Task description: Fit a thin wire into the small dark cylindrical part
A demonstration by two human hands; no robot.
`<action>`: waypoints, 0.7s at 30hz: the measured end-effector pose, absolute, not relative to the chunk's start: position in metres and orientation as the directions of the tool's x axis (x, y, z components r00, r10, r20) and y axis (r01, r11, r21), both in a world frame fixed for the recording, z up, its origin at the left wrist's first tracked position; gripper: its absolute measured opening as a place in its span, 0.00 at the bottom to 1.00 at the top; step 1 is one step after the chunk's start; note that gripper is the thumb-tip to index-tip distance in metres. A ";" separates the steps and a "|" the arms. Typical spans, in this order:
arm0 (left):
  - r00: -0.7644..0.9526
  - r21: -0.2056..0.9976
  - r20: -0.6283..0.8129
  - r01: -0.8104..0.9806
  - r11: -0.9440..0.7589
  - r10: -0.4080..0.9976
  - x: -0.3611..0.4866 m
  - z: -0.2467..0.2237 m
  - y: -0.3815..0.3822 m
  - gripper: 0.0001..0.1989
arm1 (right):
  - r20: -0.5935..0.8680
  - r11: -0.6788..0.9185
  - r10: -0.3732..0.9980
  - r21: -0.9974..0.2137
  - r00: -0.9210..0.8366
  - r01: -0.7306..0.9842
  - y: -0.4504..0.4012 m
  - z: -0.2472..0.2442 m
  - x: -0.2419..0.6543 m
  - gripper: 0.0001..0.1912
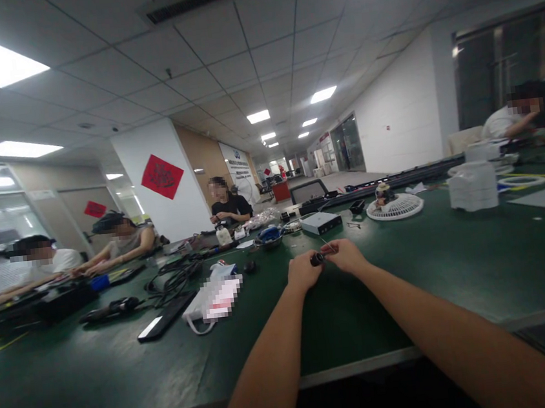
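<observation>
Over the green table (360, 298), both my hands are close together in front of me. My left hand (303, 272) is closed around a dark cylindrical tool (316, 259), its round end facing right. Its exact kind cannot be made out. My right hand (347, 256) pinches a thin metal rod (328, 244) between its fingertips, beside the tool's end. Whether rod and tool touch is too small to tell. Just beyond my hands stands a grey metal box (323, 223) with a dark front.
A white round fan grille (394, 208) and a white plastic housing (472, 186) are at the right. Leftward lie a bag with a strap (217, 297), a black flat box (167, 317), a black power tool (111, 310) and black cables (170, 276). Several people sit around the table.
</observation>
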State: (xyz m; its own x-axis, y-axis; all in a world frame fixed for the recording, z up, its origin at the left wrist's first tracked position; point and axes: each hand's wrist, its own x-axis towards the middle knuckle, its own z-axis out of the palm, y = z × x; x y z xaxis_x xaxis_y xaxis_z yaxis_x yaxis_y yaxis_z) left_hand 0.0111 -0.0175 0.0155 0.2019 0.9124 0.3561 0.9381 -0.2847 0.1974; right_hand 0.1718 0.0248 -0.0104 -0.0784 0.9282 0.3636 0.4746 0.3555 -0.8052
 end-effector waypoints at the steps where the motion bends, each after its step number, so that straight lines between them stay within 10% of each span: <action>1: 0.200 0.199 0.359 0.938 -0.285 0.911 0.011 0.015 -0.017 0.14 | 0.364 0.360 0.928 -0.811 -0.084 0.461 0.027 -0.012 0.172 0.16; 21: 0.331 0.162 0.400 0.892 -0.421 0.855 0.012 0.012 -0.014 0.11 | 0.373 0.374 0.923 -0.802 -0.098 0.466 0.029 -0.017 0.176 0.11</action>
State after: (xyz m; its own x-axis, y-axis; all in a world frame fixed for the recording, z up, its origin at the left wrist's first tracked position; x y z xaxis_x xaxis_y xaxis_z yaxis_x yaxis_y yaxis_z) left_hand 0.0120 -0.0140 0.0117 0.3309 0.8545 0.4004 0.8922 -0.4215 0.1621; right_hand 0.1762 0.0290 -0.0170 -0.0983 0.9228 0.3726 0.4658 0.3735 -0.8022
